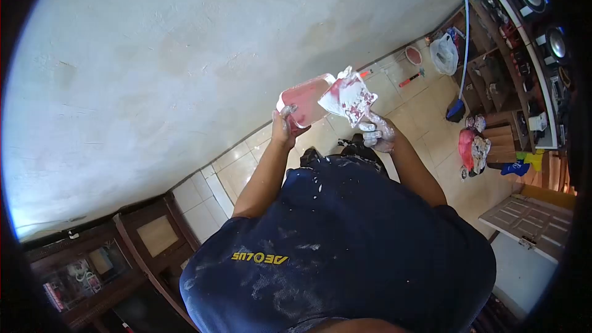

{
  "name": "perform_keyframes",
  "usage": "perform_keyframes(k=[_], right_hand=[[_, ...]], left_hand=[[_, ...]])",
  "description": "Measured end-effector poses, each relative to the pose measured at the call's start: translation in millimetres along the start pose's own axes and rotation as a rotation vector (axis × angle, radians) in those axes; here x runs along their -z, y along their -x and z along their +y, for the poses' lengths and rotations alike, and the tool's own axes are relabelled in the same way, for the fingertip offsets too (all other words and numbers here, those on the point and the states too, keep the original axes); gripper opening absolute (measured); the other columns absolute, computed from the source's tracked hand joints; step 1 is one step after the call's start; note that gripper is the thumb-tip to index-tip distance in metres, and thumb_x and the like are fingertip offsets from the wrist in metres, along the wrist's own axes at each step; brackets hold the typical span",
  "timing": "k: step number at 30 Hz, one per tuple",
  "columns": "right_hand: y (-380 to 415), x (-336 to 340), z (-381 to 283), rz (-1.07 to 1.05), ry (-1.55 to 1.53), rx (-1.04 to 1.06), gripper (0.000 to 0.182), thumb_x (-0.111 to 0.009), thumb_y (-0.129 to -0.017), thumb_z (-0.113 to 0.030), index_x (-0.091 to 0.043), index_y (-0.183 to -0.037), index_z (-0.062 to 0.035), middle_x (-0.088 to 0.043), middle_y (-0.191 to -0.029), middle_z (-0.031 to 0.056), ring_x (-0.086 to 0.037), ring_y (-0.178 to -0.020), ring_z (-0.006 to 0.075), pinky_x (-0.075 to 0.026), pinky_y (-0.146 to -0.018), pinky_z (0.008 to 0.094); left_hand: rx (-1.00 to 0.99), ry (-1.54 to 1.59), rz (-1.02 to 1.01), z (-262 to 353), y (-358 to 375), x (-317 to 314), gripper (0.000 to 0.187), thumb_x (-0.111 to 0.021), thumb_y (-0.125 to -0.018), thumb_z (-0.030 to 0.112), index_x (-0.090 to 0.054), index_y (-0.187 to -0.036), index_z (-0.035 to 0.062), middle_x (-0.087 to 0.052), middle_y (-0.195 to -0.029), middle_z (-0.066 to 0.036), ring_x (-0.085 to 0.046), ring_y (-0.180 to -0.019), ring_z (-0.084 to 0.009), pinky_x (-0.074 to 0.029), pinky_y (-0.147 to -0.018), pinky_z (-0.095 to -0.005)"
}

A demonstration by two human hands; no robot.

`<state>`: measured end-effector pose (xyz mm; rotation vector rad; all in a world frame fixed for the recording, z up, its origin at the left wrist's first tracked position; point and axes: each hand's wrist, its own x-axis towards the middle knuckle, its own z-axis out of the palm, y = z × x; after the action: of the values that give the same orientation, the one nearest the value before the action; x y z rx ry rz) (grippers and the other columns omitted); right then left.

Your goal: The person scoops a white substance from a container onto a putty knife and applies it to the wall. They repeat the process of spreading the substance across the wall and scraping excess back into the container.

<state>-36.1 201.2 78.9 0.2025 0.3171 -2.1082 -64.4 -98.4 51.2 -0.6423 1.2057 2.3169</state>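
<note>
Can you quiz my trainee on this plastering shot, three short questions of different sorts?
1. True or false: the left hand holds the red tray.
2. Which tool does the right hand hold? A) trowel B) paint roller C) drill
3. Fill in: the trowel blade is smeared with white ____.

Key:
1. True; its grip is closed on the tray's lower edge.
2. A, trowel, held by its handle beside the tray, in front of the wall.
3. Plaster, with pinkish stains showing through.
</note>
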Motion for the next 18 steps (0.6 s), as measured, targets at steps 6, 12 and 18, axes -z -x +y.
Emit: perform_keyframes(k=[6, 12, 18], right_hand=[[-14, -9, 0, 0.32, 0.04, 0.397, 0.036, -0.045, -0.097, -0.033, -0.057, -0.112, -0.0036, -0.066, -0.098, 0.0022, -0.066, -0.071, 0.0104, -0.058, -0.064, 0.0259], [-18, -11, -7, 0.213, -0.031, 0.569, 0.035, -0.05, -0.092, -0.008, -0.049, -0.126, 0.0005, -0.06, -0.117, 0.0147, -0.062, -0.101, 0.0186, -0.055, -0.086, 0.0284], [-12, 2, -13, -0.191, -0.355, 0.591, 0.045, -0.043, -0.088, -0.008, -0.04, -0.131, 0.0056, -0.053, -0.124, 0.0246, -0.055, -0.114, 0.0279, -0.049, -0.097, 0.0398]], left_hand=[[-0.05, -0.048, 0.033, 5, 9, -6, 0.069, -0.059, -0.072, 0.041, -0.037, -0.134, 0.0194, -0.049, -0.127, -0.005, -0.052, -0.113, -0.0281, -0.045, -0.088, -0.0509], [-0.09, -0.066, 0.029, 12, 17, -22, 0.067, -0.058, -0.073, 0.039, -0.039, -0.133, 0.0189, -0.049, -0.127, -0.005, -0.052, -0.113, -0.0278, -0.044, -0.088, -0.0519], [-0.117, -0.112, 0.039, 7, 5, -42, 0.067, -0.058, -0.071, 0.036, -0.039, -0.133, 0.0182, -0.049, -0.127, -0.007, -0.052, -0.114, -0.0286, -0.046, -0.088, -0.0506]])
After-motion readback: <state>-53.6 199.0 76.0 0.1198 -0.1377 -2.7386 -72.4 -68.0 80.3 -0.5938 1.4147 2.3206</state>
